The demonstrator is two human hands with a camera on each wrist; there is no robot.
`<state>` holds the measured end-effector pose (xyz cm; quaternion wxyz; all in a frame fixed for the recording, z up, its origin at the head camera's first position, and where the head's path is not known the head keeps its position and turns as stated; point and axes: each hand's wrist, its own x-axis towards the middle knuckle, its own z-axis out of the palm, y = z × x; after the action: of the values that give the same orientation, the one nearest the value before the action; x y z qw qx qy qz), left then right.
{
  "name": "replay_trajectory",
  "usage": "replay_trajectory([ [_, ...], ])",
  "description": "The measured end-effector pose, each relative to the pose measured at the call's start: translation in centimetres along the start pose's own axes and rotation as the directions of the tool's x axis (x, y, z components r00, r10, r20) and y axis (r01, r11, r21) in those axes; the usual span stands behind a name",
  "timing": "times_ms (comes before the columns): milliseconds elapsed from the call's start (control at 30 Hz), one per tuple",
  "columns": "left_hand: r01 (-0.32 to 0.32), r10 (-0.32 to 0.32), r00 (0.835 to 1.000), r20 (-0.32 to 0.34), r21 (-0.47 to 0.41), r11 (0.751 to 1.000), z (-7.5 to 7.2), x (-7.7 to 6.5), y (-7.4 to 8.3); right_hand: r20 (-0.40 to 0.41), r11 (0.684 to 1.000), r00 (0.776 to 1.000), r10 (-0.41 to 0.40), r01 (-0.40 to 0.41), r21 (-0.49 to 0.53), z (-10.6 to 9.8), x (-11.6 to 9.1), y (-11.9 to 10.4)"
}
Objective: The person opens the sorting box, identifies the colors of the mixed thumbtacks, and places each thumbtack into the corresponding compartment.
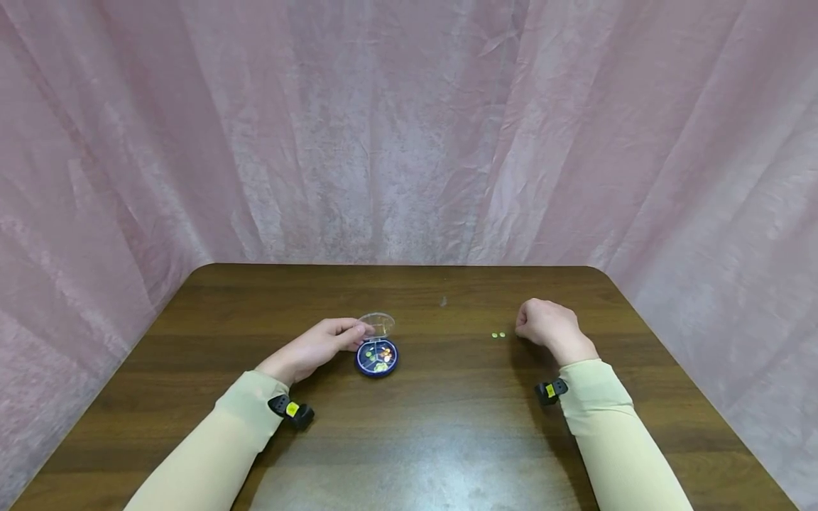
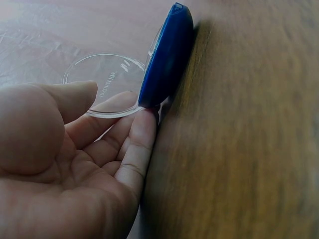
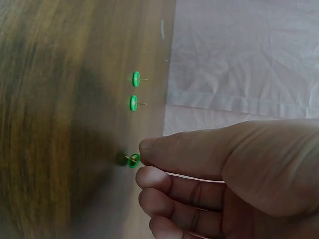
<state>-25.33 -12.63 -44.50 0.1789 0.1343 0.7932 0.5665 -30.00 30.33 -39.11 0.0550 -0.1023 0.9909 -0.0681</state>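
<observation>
A round blue case [image 1: 377, 358] with a raised clear lid [image 1: 378, 324] lies on the table; small green and orange pieces sit in its compartments. My left hand [image 1: 316, 348] holds the lid, thumb on one face and fingers behind it, and a fingertip touches the case's blue base [image 2: 169, 55] near the hinge. Farther right, my right hand [image 1: 551, 326] pinches a green thumbtack [image 3: 133, 161] between thumb and index fingertip, close to the tabletop. Two more green thumbtacks [image 3: 135, 78] rest side by side on the table, pins up, left of that hand.
Brown wood-grain table [image 1: 447, 411] spreads under both arms. Pink curtains [image 1: 409, 142] hang behind its far edge and along the sides. A small pale mark [image 1: 444, 301] shows near the back of the tabletop.
</observation>
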Motion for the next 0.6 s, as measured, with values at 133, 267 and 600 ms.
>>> replay_trajectory([
  [133, -0.012, 0.012, 1.000, 0.008, -0.001, 1.000, 0.2, 0.1, -0.1, 0.010, 1.000, 1.000, -0.003, 0.003, -0.007, 0.5, 0.0, 0.1],
  [267, -0.011, 0.012, 1.000, 0.011, -0.006, 1.000, 0.3, 0.1, -0.1, 0.006, 1.000, 1.000, 0.001, -0.001, -0.014, 0.9, 0.1, 0.3],
  [600, -0.010, 0.010, 1.000, 0.005, -0.002, 1.000, 0.3, 0.0, -0.1, -0.046, 0.999, 0.998, -0.034, 0.034, -0.012, 1.3, 0.1, 0.3],
])
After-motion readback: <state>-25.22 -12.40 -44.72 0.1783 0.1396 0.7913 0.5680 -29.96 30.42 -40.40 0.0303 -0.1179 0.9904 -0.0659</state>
